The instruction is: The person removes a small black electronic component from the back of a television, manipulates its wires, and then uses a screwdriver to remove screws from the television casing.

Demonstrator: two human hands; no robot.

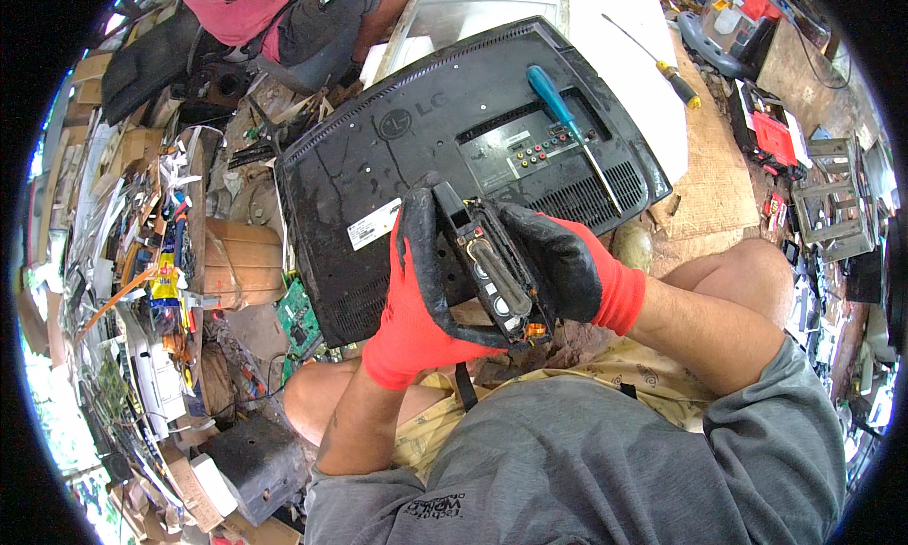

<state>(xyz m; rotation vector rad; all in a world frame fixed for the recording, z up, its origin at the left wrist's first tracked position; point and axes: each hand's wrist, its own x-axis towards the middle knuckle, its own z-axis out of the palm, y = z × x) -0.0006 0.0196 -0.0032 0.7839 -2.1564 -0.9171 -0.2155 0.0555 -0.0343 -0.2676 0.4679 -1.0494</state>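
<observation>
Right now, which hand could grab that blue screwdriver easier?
Probably the right hand: it's nearer the blue screwdriver, which lies on the black television. But both hands are on the black device, so the left hand would have to support it alone.

Beyond the device (497,275), a television (421,167) bears a screwdriver (560,109).

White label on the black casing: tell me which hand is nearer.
Left. The left hand is just right of the white label; the right hand is farther right, beyond the held device.
</observation>
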